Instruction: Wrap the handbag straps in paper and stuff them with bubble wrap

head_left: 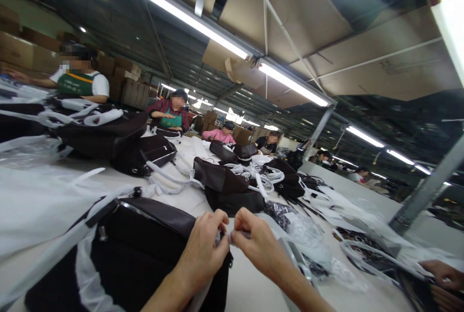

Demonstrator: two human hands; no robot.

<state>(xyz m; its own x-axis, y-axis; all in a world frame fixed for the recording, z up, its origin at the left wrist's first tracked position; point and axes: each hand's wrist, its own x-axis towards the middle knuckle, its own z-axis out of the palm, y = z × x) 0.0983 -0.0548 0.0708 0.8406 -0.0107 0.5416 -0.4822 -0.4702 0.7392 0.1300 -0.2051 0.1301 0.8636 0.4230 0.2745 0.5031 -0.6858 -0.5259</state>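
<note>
bag (137, 249) on desk (253, 288) directly before hands; more bags (224, 184) behind it mid-desk; plastic wrap (308, 239) right of hands; seated workers (170, 113) behind along desk's far-left edge.

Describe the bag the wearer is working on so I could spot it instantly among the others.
Start at the long white table and come to its near end. The black bag lies right under the left hand and right hand, which pinch a pale strip together at its top edge. It is the nearest and largest-looking bag, with a shiny trim line.
</note>
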